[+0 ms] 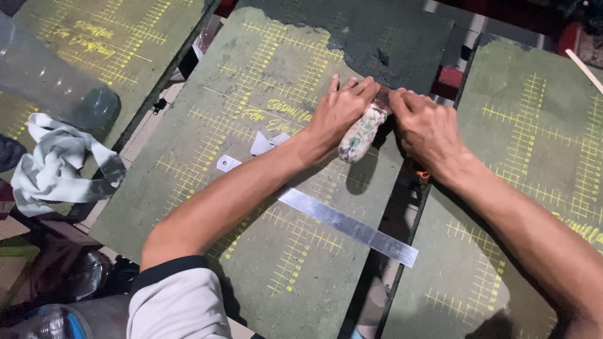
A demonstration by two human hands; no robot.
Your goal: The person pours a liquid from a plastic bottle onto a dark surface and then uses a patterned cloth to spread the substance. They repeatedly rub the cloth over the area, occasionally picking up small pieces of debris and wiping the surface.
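Both hands on one tool: a scraper (363,132) with a paint-spattered handle, blade end pressed down at the edge of the dark wet coating (377,44) on the middle green board (282,207). Left hand (342,110) lies over the handle, fingers (358,88) curled round its upper part and clamped on it. Right hand (427,129) bears on the blade end from the other side, fingertips pressed together on the tool, nothing else in that hand. Tool sits near the board's right edge, at the boundary between the dark coated top and the bare area with yellow grid markings. Looks like the spreading or scraping step, roughly the top quarter of the board covered, the rest bare. My read: next stroke calls for even two-handed pressure and a flat blade angle, drawn along the coating line; too steep and it may gouge or leave ridges. Steel ruler (348,226) lies diagonally across the lower right of the board, overhanging the gap toward the right board (534,157), well apart from the hands. Two small white scraps (264,144) just left of the left wrist. Crumpled white cloth (59,166) and a clear plastic bottle (53,78) on the left board.
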